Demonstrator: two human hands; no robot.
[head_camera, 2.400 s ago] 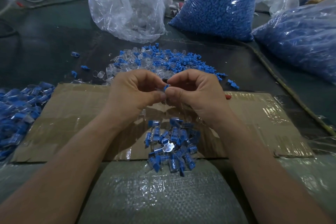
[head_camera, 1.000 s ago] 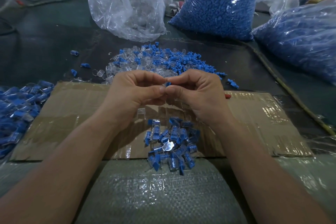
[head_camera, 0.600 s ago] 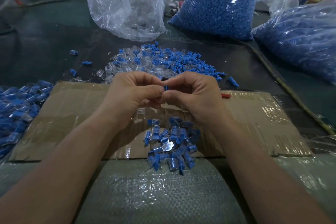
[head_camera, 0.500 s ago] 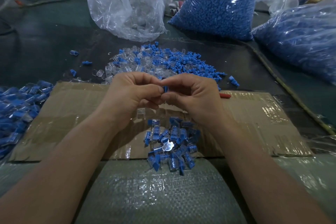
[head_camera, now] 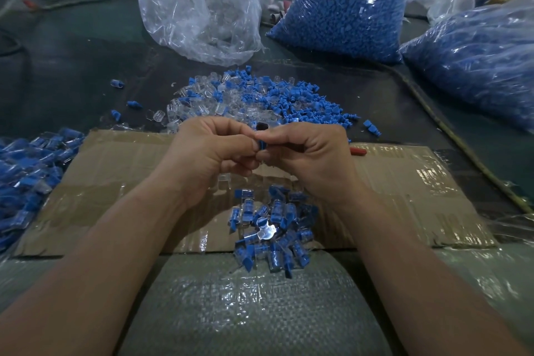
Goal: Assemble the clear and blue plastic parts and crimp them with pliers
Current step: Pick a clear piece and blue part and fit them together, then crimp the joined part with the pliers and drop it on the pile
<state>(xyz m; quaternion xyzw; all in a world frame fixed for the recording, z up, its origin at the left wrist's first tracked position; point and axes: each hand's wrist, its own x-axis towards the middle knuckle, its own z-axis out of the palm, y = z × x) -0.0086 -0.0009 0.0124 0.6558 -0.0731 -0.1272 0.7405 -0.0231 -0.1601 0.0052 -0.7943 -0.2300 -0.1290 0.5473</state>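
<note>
From my feed I see a dark table [head_camera: 72, 72] filling the frame, and a greenish woven sack [head_camera: 245, 306] covers its near edge between the person's forearms. A taped cardboard sheet [head_camera: 404, 188] lies flat beyond the sack, its near edge running along the sack's far edge.

At the back stands a tall bag of blue parts [head_camera: 346, 3]. A second blue-filled bag [head_camera: 476, 66] slumps on the right, and a crumpled clear bag [head_camera: 199, 6] sits to the left of the tall one.

Just past the cardboard's far edge a loose pile of clear and blue parts [head_camera: 260, 98] is spread on the table. A heap of joined pieces [head_camera: 26, 170] lies at the left edge, beside the cardboard. A smaller heap of joined clear-and-blue pieces [head_camera: 271, 228] rests on the cardboard's near edge and spills onto the sack.

Above that small heap the left hand [head_camera: 208, 156] and the right hand [head_camera: 312, 159] meet, knuckles up and fingers curled. Each pinches the same small blue part [head_camera: 262, 144] between thumb and forefinger, held in the air over the cardboard. I cannot tell whether a clear piece is already on it.

A small red object [head_camera: 358, 151] lies on the cardboard just right of the right hand.
</note>
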